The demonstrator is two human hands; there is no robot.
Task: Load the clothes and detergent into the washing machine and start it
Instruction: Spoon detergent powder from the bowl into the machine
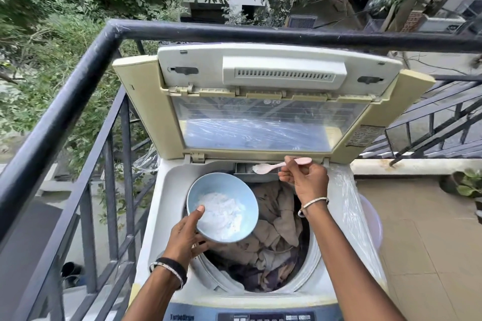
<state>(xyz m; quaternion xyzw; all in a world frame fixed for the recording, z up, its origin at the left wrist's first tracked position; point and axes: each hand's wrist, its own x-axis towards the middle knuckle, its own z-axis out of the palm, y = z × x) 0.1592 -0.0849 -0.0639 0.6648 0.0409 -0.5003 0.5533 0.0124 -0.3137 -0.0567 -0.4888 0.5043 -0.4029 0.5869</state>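
A top-loading washing machine (167, 190) stands with its lid (260, 122) raised. Brown and dark clothes (273, 237) fill the drum. My left hand (186, 236) grips a light blue bowl (242, 189) of white detergent powder (221, 212) over the drum's left side, thumb on the rim. My right hand (305, 180) pinches a pale pink spoon (276, 165), its scoop held over the small detergent compartment (242, 167) at the back of the opening.
A black metal railing (78, 91) runs along the left and behind the machine. The control panel (263, 316) is at the bottom edge. Clear plastic wrap (349, 206) covers the machine's right side. A tiled floor (430, 242) and a potted plant (467, 185) lie to the right.
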